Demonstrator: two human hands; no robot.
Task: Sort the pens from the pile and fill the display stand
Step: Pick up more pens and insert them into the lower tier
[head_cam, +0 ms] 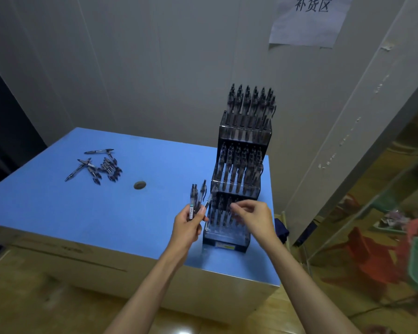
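**Several pens in the left hand, one tier of the stand half filled**

Several pens (196, 201) stand upright in a loose bunch in the left hand (187, 225), whose fingers (201, 211) are wrapped round their lower ends, the thumb across them. The clips and clickers point up, above the fingers. Just to the right of this hand, the right hand (253, 219) reaches over the lowest tier of the display stand (237, 186); its thumb and fingers are curled together in a pinch above the pens already standing there. Blur hides whether a pen is between them, so I cannot tell what, if anything, they hold.

The stand is a dark, stepped rack with three tiers, rising away from both hands. The top and middle tiers, beyond the right fingers, are packed with upright pens. The lowest tier, directly under the right fingers, holds a smaller number, with room toward its front edge.

The pile (99, 166) of loose pens lies flat and scattered on the blue counter (58, 213), well to the left of and beyond the left fingers. Between the pile and the left hand a round grey cap (140, 185) sits in the counter top. On the wall above the stand hangs a paper sign (309, 20) with printed characters.
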